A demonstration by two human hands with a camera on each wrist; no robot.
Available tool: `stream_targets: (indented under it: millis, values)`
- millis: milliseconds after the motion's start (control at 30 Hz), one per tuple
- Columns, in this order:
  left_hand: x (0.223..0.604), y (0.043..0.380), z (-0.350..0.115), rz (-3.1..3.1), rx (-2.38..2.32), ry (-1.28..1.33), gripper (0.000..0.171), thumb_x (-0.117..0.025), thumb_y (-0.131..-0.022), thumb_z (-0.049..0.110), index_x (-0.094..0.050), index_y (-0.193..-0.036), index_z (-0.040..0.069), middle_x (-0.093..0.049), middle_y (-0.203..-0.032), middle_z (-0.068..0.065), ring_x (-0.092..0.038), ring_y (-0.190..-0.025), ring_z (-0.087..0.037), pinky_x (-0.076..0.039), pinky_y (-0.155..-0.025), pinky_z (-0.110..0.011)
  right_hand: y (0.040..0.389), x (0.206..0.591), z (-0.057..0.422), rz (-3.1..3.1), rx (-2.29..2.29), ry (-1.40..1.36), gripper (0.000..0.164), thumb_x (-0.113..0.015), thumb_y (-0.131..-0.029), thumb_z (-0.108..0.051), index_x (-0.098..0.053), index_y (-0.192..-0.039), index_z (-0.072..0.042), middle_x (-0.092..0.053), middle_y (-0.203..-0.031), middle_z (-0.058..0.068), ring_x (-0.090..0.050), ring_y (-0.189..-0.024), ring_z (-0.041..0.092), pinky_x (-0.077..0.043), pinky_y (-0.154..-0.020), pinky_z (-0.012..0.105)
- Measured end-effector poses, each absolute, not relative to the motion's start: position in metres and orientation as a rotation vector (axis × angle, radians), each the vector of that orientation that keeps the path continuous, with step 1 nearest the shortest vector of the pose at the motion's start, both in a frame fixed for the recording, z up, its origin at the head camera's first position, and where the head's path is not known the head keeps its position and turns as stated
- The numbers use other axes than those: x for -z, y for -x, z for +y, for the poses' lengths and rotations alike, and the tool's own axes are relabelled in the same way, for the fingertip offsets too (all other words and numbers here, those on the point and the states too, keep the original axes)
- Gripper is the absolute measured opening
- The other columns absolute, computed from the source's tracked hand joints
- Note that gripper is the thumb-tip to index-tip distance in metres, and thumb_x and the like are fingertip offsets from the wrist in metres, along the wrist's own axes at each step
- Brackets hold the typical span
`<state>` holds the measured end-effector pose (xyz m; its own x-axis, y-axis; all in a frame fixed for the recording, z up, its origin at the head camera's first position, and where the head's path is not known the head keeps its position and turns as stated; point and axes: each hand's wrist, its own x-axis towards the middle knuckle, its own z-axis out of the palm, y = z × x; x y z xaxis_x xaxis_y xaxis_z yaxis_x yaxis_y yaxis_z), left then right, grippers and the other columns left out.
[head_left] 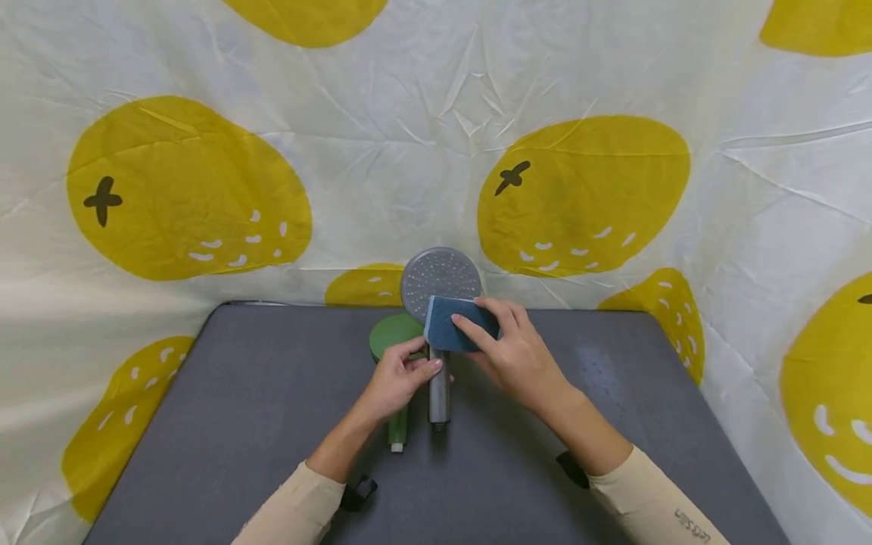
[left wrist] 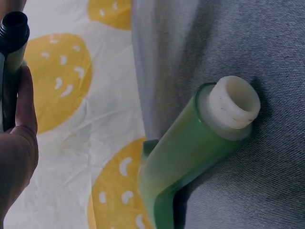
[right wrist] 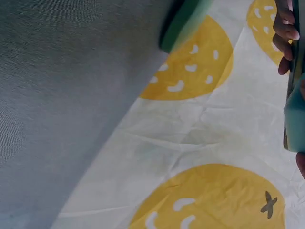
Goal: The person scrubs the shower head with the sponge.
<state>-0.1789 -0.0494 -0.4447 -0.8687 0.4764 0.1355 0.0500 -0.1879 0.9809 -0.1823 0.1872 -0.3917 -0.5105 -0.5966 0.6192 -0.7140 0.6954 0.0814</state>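
A grey shower head (head_left: pixel 441 274) is held up by my left hand (head_left: pixel 400 377), whose thumb and fingers grip its handle (head_left: pixel 439 397) just below the head. My right hand (head_left: pixel 527 356) pinches a blue sponge (head_left: pixel 458 324) against the lower part of the shower head. The sponge hides part of the spray face and the neck. In the right wrist view the sponge (right wrist: pixel 296 121) lies along the shower head at the right edge. The left wrist view shows the open threaded end of the grey handle (left wrist: pixel 14 28) at upper left.
A green shower head (head_left: pixel 395 333) with a white threaded end (left wrist: pixel 236 102) lies on the grey table (head_left: pixel 272 409), just behind and left of my left hand. A white curtain (head_left: pixel 388 189) with yellow lemon-like prints hangs behind the table's far edge and along its sides.
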Motion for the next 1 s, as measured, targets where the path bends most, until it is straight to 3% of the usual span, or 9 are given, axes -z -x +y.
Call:
stream_targets:
  millis: [200,333,567,833,1000]
  values:
    - [0.441,0.179,-0.050,1.798,-2.144,-0.574,0.047,-0.059,-0.104,0.001,-0.047,-0.149,-0.007,-0.056,-0.138,-0.034,-0.077,-0.092,-0.015,-0.062,-0.091,-0.034,0.187,0.380,0.186,-2.279,-0.223,-0.995,0.070,-0.094,-0.076,-0.019,-0.064,-0.139,-0.018,-0.053,-0.137,0.026,-0.054,-0.116,0.044,-0.059,-0.094,0.054]
    - [0.440,0.178,-0.053,1.812,-2.113,-0.573,0.044,-0.058,-0.104,0.000,-0.048,-0.144,-0.012,-0.057,-0.131,-0.036,-0.077,-0.095,-0.025,-0.063,-0.090,-0.037,0.196,0.371,0.190,-2.295,-0.264,-0.957,0.068,-0.093,-0.077,-0.017,-0.064,-0.138,-0.016,-0.052,-0.138,0.027,-0.053,-0.117,0.045,-0.057,-0.096,0.055]
    - [0.438,0.176,-0.057,1.801,-2.098,-0.550,0.052,-0.057,-0.104,0.001,-0.039,-0.152,-0.011,-0.053,-0.143,-0.035,-0.072,-0.105,-0.045,-0.061,-0.094,-0.040,0.210,0.353,0.194,-2.326,-0.279,-0.961,0.066,-0.090,-0.081,-0.015,-0.062,-0.140,-0.015,-0.049,-0.142,0.027,-0.050,-0.123,0.046,-0.054,-0.100,0.056]
    - [0.443,0.173,-0.058,1.821,-2.075,-0.547,0.048,-0.058,-0.104,0.001,-0.045,-0.148,-0.010,-0.058,-0.132,-0.037,-0.074,-0.103,-0.041,-0.062,-0.094,-0.041,0.225,0.338,0.202,-2.353,-0.424,-0.843,0.067,-0.088,-0.083,-0.014,-0.059,-0.143,-0.010,-0.047,-0.145,0.029,-0.045,-0.132,0.046,-0.043,-0.109,0.063]
    - [0.447,0.172,-0.058,1.835,-2.083,-0.550,0.046,-0.058,-0.104,0.000,-0.047,-0.147,-0.010,-0.059,-0.129,-0.039,-0.075,-0.100,-0.040,-0.062,-0.093,-0.037,0.225,0.343,0.203,-2.336,-0.383,-0.853,0.067,-0.090,-0.082,-0.017,-0.060,-0.142,-0.009,-0.049,-0.141,0.031,-0.047,-0.130,0.047,-0.043,-0.108,0.064]
